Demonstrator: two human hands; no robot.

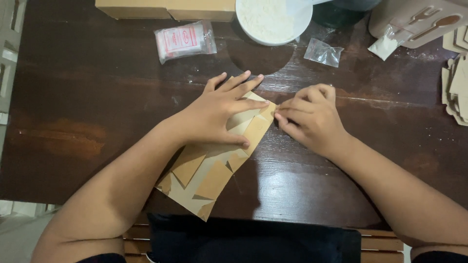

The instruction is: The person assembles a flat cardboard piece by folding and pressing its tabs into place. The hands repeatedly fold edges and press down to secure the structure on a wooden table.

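A flat brown cardboard cut-out (209, 175) with folded flaps lies slantwise on the dark wooden table (97, 97), one corner hanging over the near edge. My left hand (219, 112) lies flat on its upper part, fingers spread, pressing it down. My right hand (312, 117) has its fingers curled and its fingertips pinch the cut-out's upper right corner near a folded flap.
At the back stand a white bowl of white powder (273, 19), a small plastic packet with red print (184, 41), a clear little bag (322, 52) and a brown box (165, 9). A stack of cardboard cut-outs (456, 87) lies at the right edge.
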